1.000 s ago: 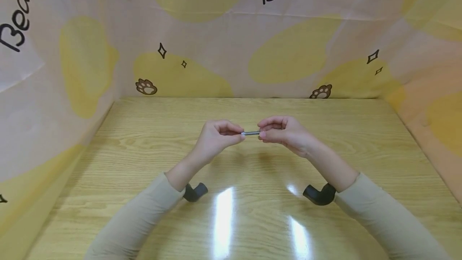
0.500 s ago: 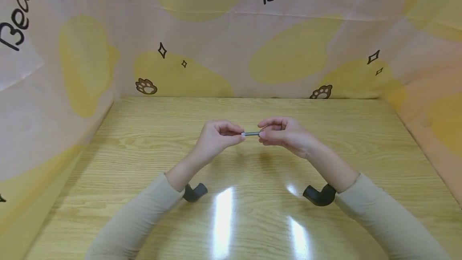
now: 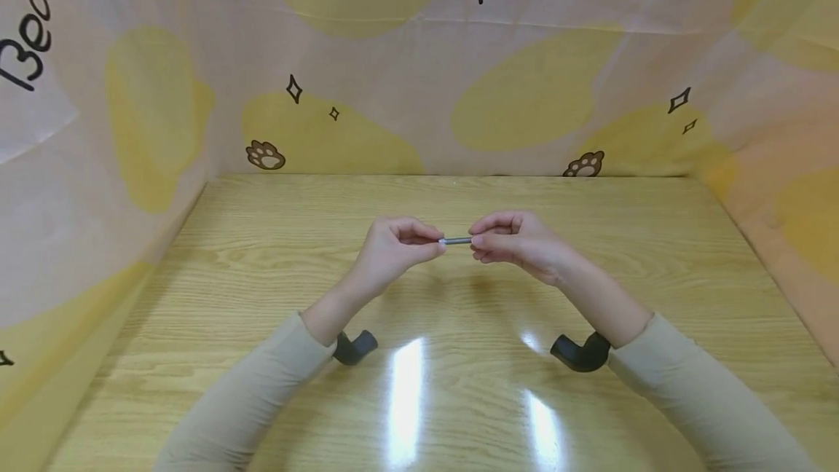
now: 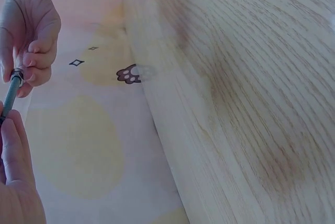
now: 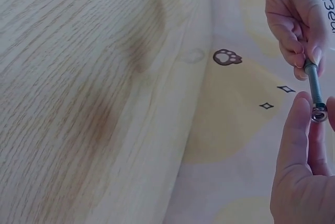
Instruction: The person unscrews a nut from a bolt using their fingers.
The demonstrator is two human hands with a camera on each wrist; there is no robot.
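Observation:
A thin grey metal bolt [image 3: 457, 241] is held level above the table between the two hands. At its left end my left hand [image 3: 396, 250] pinches it with thumb and fingers, covering that end. My right hand [image 3: 521, 245] has its thumb and fingertips about the bolt's other end. There, in the right wrist view, a shiny nut [image 5: 319, 113] sits on the threaded end between the fingers. The left wrist view shows the same nut [image 4: 17, 75] by the right fingertips, with the shank running toward the left hand.
A wood-grain table [image 3: 295, 268] lies below the hands. Patterned cloth [image 3: 393, 93] with yellow patches and paw prints rises at the back and sides. Black curved pieces [image 3: 580, 352] stick out at both wrists, by the beige sleeves.

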